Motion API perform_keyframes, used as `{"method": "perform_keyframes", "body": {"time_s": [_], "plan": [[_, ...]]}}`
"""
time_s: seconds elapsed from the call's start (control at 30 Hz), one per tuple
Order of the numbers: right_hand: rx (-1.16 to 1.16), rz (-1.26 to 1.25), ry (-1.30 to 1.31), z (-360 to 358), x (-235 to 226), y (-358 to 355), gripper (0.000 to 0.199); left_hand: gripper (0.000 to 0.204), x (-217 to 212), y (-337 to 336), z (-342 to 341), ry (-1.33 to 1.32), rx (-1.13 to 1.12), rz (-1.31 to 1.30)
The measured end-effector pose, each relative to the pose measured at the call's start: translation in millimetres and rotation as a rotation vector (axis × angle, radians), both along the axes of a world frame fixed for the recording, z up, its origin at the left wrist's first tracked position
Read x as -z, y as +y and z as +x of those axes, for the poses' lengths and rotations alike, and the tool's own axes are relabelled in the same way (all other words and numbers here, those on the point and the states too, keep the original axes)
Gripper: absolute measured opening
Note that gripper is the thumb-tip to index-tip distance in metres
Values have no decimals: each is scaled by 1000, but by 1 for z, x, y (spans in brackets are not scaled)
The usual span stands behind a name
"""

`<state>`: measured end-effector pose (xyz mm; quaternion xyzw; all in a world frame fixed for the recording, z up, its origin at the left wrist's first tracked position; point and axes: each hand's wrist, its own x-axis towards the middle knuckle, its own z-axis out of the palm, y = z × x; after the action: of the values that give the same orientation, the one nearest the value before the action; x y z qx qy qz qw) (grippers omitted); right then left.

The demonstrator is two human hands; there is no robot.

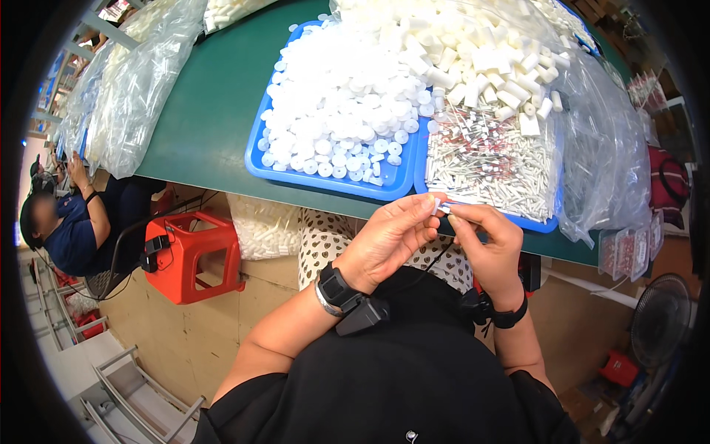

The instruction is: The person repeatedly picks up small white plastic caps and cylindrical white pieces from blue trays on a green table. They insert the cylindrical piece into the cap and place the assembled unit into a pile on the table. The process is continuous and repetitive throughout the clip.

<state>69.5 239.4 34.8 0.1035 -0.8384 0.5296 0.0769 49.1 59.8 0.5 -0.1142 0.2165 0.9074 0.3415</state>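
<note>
My left hand (393, 235) and my right hand (491, 241) meet in front of the two blue trays, near the table's front edge. Between the fingertips of both is a small white piece (442, 208), partly covered by fingers and too small to name exactly. Both hands are pinched closed on it. Just beyond them, the right blue tray (549, 224) holds many thin white rods (473, 159), some with red parts and metal pins. In the left blue tray (255, 164) lie heaped translucent white round caps (340, 103).
White foam cylinders (510, 92) pile up behind the rods, beside a clear plastic bag (603, 148). The green table (203, 126) extends to the left. A red stool (194, 255) and another person (74, 229) are on the left, a fan (660, 318) on the right.
</note>
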Motion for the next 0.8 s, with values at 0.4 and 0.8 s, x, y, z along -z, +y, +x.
{"method": "perform_keyframes", "body": {"time_s": [0.4,0.8], "plan": [[82,-19,-168,1,-2,-14,8,33,6,7,7,76,1,-69],[262,585,103,-23,0,41,12,35,0,-2,0,46,-52,-91]]}}
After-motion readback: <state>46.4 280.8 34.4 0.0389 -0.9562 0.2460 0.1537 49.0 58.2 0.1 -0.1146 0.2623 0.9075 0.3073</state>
